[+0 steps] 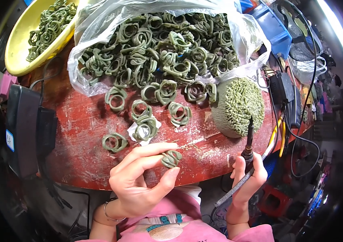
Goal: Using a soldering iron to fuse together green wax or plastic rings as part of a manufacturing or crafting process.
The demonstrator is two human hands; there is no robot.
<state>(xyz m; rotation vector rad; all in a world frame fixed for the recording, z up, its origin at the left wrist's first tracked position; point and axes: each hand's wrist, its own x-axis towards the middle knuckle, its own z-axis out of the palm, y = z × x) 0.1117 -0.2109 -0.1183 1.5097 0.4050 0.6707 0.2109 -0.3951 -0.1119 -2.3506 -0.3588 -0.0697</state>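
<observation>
Between the thumb and fingers of my left hand (139, 179) is a small green wax ring (172, 159), held just above the table's near edge. My right hand (250, 179) grips a heated wax pen (249, 141), shaped like a soldering iron, with its dark tip up. That tip lies against the rough, pitted face of a round green wax block (230, 107). Several loose green rings (180, 114) lie on the table ahead of my left hand, and two rest on a scrap of white paper (134, 131).
A clear plastic bag (86, 82) heaped with green rings spreads across the back of the red, scuffed table (78, 133). A yellow basin (13, 56) with more rings stands far left. Black devices (22, 129) flank the table; cables (316, 80) and a blue bin (274, 32) are at right.
</observation>
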